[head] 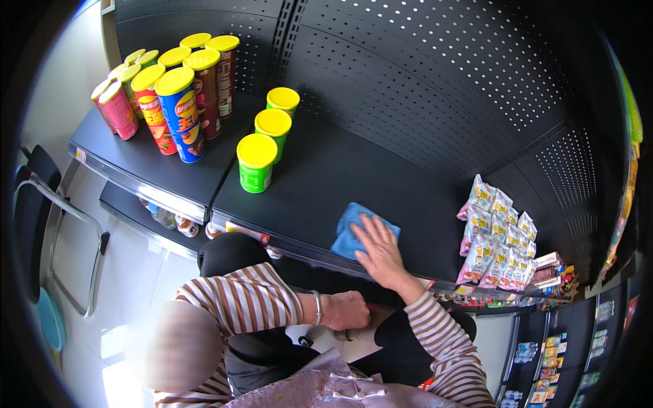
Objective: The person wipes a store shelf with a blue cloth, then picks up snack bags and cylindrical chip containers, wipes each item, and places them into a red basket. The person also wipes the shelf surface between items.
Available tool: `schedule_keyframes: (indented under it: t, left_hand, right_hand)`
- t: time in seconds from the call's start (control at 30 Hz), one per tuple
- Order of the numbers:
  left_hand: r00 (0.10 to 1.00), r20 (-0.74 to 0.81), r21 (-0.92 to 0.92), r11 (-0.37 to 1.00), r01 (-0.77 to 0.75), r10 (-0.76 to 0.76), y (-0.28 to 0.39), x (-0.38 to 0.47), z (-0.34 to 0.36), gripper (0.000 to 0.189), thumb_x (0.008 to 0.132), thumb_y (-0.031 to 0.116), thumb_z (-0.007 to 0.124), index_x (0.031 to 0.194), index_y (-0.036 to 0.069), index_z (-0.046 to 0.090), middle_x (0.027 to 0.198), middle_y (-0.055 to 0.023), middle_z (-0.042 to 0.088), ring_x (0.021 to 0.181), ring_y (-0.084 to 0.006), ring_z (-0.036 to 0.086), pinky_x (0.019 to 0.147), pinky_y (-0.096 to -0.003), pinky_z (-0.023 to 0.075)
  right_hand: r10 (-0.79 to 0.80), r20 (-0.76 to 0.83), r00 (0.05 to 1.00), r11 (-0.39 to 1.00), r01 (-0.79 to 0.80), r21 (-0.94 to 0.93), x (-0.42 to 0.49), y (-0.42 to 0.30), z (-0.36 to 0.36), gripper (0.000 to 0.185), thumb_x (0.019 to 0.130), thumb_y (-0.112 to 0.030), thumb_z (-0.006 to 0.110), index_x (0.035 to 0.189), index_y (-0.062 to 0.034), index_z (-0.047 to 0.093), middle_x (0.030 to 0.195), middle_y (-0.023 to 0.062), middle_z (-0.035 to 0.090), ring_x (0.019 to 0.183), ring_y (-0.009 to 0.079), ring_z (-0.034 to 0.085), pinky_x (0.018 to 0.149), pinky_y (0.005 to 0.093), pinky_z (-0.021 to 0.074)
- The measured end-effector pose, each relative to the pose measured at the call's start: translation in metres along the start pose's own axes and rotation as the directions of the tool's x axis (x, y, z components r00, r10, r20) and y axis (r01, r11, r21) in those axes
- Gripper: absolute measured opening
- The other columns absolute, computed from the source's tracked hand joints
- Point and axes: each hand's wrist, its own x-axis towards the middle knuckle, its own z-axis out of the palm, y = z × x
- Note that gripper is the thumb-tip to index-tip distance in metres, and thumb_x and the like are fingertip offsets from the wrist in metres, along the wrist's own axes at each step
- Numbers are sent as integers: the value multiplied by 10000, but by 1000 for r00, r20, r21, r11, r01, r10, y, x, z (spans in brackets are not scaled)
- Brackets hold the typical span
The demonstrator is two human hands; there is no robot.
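A folded blue cloth [352, 230] lies on the black metal shelf [316, 178] close to its front edge. My right hand [377, 248] rests on the cloth's right part, palm down with its fingers spread. My left hand [345, 310] is closed in a fist below the shelf edge, over my knees; no object shows in it. A bracelet circles that wrist. Left of the cloth, three green canisters with yellow lids [256, 163] stand in a row running back. Small snack bags [479, 257] are lined up in rows to its right.
Taller Lay's chip canisters [181, 120] stand on the left shelf section. A perforated back panel [382, 92] rises behind. Bottles [163, 217] sit on a lower shelf. A chair with a metal frame [76, 214] is at the left. Small boxes [546, 270] lie beyond the bags.
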Motion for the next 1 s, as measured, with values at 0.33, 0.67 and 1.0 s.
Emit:
schedule_keyframes:
  t: [0.33,0.67,1.0]
  left_hand:
    - [994,-104,-45,999,24,-29,-3,-2,0,118,759,118,684,852,69,739,822,-97,749,817,-293,742,693,-386,592]
    - [996,-28,-83,993,79,-81,-8,-4,-6,94,784,135,671,843,62,678,783,-83,710,816,-278,734,704,-381,557]
    - [996,41,-45,996,77,-76,-15,-4,-15,123,816,121,652,925,69,674,855,-107,730,868,-287,734,789,-377,578]
  right_hand:
    - [-389,-6,921,913,386,130,117,-87,21,529,1007,-304,568,1510,-153,507,1661,140,312,1529,373,270,1224,557,196]
    - [175,-181,968,978,-193,-84,150,50,17,516,1051,-394,475,1538,-225,461,1650,123,340,1525,366,284,1223,526,215]
    - [628,-285,724,737,-671,-80,39,188,7,567,1045,-469,447,1553,-217,430,1658,106,328,1522,371,277,1210,580,210]
